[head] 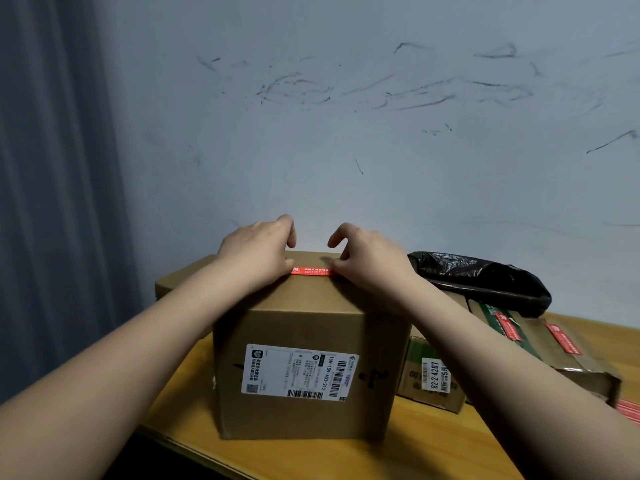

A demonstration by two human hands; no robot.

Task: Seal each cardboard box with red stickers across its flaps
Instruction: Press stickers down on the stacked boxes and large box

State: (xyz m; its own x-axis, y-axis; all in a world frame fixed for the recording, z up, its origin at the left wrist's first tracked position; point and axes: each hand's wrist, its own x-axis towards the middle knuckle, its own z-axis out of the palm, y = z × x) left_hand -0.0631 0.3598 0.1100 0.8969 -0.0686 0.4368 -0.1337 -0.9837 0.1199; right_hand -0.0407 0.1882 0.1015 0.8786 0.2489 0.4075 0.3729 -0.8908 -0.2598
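Note:
A tall brown cardboard box point(304, 327) with a white shipping label stands on the wooden table point(433, 441). A red sticker point(310, 270) lies across its top. My left hand point(258, 252) presses the sticker's left end with its thumb, fingers curled over the box's far edge. My right hand point(363, 259) presses the sticker's right end, its fingers bent and raised. Both ends of the sticker are hidden under my hands.
Right of the tall box lie lower boxes: one with a barcode label point(431, 379) and a flatter one point(540, 337) bearing two red stickers. A black plastic bag point(485, 278) rests on them. More red stickers point(628, 410) lie at the right edge. A scuffed wall stands behind.

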